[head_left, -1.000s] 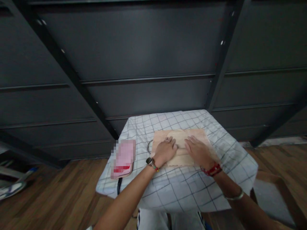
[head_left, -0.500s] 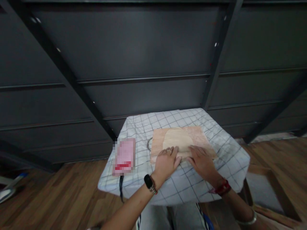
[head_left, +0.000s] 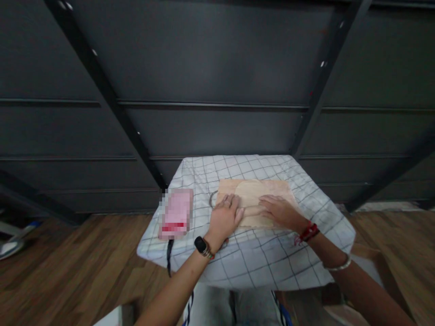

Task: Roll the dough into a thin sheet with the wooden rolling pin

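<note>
A pale pink-beige folded cloth (head_left: 258,192) lies on a small table under a white checked tablecloth (head_left: 258,258). My left hand (head_left: 226,218) rests flat on the cloth's near-left part, fingers stretched out, a black watch on the wrist. My right hand (head_left: 277,210) lies flat on the cloth's near-right part, fingers stretched toward the left hand, red thread on the wrist. Neither hand grips anything.
A pink phone-like object (head_left: 176,213) lies at the table's left edge, with a dark strap (head_left: 168,260) hanging below it. A thin metal ring (head_left: 212,199) peeks out beside the cloth. Dark metal panels and slanted beams (head_left: 112,104) stand behind. Wooden floor surrounds the table.
Both hands slid back toward the cloth's near edge, then moved forward onto it again, staying flat. The view shifted a little.
</note>
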Motion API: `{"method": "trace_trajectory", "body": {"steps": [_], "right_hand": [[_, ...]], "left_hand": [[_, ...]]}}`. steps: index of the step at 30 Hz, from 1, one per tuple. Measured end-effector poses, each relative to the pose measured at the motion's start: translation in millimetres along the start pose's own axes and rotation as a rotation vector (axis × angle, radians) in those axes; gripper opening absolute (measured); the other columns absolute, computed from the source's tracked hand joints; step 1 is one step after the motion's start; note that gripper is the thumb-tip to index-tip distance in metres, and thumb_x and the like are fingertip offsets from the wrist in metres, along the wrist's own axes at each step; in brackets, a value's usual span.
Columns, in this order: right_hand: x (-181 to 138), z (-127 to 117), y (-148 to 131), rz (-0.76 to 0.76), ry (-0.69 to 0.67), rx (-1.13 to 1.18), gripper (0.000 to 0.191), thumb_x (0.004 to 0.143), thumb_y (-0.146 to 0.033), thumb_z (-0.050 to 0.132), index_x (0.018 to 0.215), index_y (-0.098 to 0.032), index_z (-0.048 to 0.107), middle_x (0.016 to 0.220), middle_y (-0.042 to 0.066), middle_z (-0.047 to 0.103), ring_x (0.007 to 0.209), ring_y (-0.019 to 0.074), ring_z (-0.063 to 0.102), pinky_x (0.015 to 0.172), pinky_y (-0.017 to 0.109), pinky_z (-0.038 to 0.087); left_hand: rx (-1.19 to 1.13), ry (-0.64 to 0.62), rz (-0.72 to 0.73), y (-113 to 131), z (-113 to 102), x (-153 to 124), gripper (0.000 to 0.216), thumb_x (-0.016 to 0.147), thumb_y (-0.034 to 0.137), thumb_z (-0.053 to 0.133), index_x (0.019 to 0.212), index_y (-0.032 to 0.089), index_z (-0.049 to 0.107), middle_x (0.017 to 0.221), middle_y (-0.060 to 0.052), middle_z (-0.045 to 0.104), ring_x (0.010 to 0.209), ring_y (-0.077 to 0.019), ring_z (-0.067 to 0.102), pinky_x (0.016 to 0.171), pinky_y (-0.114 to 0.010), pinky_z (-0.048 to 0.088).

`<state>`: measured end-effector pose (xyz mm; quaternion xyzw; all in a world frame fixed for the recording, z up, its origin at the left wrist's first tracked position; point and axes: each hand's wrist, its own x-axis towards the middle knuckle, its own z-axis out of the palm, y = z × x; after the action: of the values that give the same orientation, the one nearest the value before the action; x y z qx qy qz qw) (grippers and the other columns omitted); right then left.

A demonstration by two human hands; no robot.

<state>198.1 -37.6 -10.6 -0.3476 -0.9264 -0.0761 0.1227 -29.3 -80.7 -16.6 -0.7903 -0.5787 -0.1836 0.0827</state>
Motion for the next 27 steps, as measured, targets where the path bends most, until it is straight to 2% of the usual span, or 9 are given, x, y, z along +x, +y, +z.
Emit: {"method": "trace_trajectory", "body": {"steps": [3, 6, 8, 10, 12, 14, 19, 27], "right_hand": [[4.1, -4.2, -1.2, -0.037, -0.016, -0.025, 0.023, 0.089, -0.037, 0.056, 0.097, -0.016, 0.061, 0.098, 0.009, 0.064, 0.092, 0.0225, 0.058, 0.082, 0.037, 0.045], [17.8, -6.2, 0.3, -0.090, -0.055, -0.026, 0.024, 0.086, -0.039, 0.061, 0.094, -0.016, 0.061, 0.093, 0.008, 0.063, 0.090, 0.0229, 0.058, 0.081, 0.037, 0.045], [30.7, -5.9, 4.2, -0.143, -0.106, 0.026, 0.024, 0.086, -0.038, 0.060, 0.097, -0.017, 0.062, 0.098, 0.007, 0.064, 0.094, 0.0224, 0.058, 0.083, 0.037, 0.046], [42.8, -4.4, 9.1, -0.188, -0.137, 0.097, 0.027, 0.089, -0.038, 0.056, 0.106, -0.018, 0.062, 0.112, 0.008, 0.063, 0.107, 0.0222, 0.056, 0.089, 0.037, 0.044], [51.7, -1.4, 12.6, -0.200, -0.136, 0.160, 0.035, 0.093, -0.036, 0.048, 0.122, -0.019, 0.056, 0.130, 0.008, 0.055, 0.122, 0.0210, 0.047, 0.098, 0.037, 0.041], [56.7, 3.6, 13.1, -0.175, -0.132, 0.190, 0.042, 0.095, -0.035, 0.040, 0.134, -0.019, 0.047, 0.140, 0.008, 0.048, 0.131, 0.0201, 0.038, 0.104, 0.038, 0.037], [61.9, 20.6, 5.5, -0.069, -0.061, 0.140, 0.047, 0.096, -0.034, 0.034, 0.139, -0.019, 0.043, 0.144, 0.007, 0.043, 0.135, 0.0261, 0.032, 0.108, 0.050, 0.030], [77.8, 22.4, 2.6, -0.037, -0.067, 0.108, 0.044, 0.096, -0.032, 0.033, 0.135, -0.020, 0.048, 0.140, 0.007, 0.048, 0.133, 0.0252, 0.036, 0.107, 0.050, 0.030]], "left_hand": [[0.026, 0.049, -0.075, 2.4, 1.0, -19.5, 0.048, 0.094, 0.036, 0.041, 0.134, 0.011, 0.045, 0.140, -0.015, 0.044, 0.126, -0.0272, 0.044, 0.098, -0.037, 0.043], [0.053, 0.091, -0.166, 8.4, -1.2, -29.8, 0.052, 0.094, 0.034, 0.041, 0.138, 0.008, 0.039, 0.144, -0.017, 0.038, 0.126, -0.0275, 0.044, 0.097, -0.036, 0.044], [0.072, 0.102, -0.223, 10.9, -4.1, -30.4, 0.051, 0.094, 0.032, 0.040, 0.138, 0.007, 0.039, 0.144, -0.018, 0.037, 0.126, -0.0274, 0.044, 0.097, -0.036, 0.044], [0.101, 0.093, -0.273, 11.1, -7.1, -27.3, 0.051, 0.093, 0.031, 0.039, 0.138, 0.007, 0.040, 0.143, -0.019, 0.039, 0.126, -0.0285, 0.043, 0.095, -0.037, 0.045], [0.134, 0.071, -0.307, 9.6, -9.9, -22.5, 0.050, 0.093, 0.030, 0.040, 0.138, 0.008, 0.041, 0.142, -0.018, 0.041, 0.128, -0.0305, 0.040, 0.094, -0.040, 0.046], [0.160, 0.045, -0.326, 7.7, -12.5, -17.6, 0.050, 0.092, 0.029, 0.041, 0.139, 0.011, 0.042, 0.141, -0.017, 0.042, 0.130, -0.0321, 0.037, 0.093, -0.041, 0.046], [0.189, -0.016, -0.349, 5.9, -16.8, -10.3, 0.053, 0.088, 0.023, 0.042, 0.140, 0.015, 0.041, 0.141, -0.014, 0.043, 0.130, -0.0333, 0.037, 0.092, -0.044, 0.046], [0.183, -0.073, -0.404, -1.3, -16.2, -2.6, 0.055, 0.085, 0.022, 0.041, 0.140, 0.013, 0.043, 0.140, -0.012, 0.046, 0.129, -0.0344, 0.039, 0.094, -0.046, 0.044]]}}
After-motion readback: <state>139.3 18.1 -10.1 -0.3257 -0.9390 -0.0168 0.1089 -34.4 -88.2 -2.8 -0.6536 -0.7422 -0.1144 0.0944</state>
